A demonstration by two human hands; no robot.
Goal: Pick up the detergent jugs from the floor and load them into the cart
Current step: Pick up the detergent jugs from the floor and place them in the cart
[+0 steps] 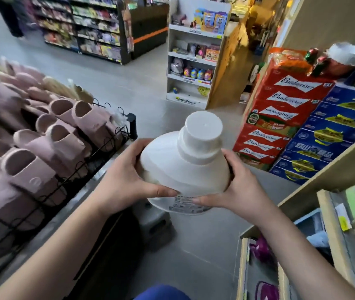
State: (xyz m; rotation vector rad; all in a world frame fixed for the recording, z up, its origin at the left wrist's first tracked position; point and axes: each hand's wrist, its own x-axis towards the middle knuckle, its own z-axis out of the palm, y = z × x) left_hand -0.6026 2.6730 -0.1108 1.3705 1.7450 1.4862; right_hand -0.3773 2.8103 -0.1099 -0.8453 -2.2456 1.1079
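Note:
A white detergent jug (185, 169) with a wide white screw cap is held upright in mid-air at the centre of the head view, well above the grey floor. My left hand (126, 176) grips its left shoulder, thumb lying across the front. On the opposite side my right hand (239, 187) grips the jug, thumb on the printed label low on the front. Below the jug a grey box-like object (157, 226) stands on the floor, mostly hidden. No cart is recognisable in view.
A black wire rack (111, 146) of pink slippers (59, 135) fills the left. Stacked red beer cases (280, 118) and blue cases (332, 131) stand right. A wooden shelf unit (328, 169) is close on the right. A white toy display stand (194, 53) is ahead.

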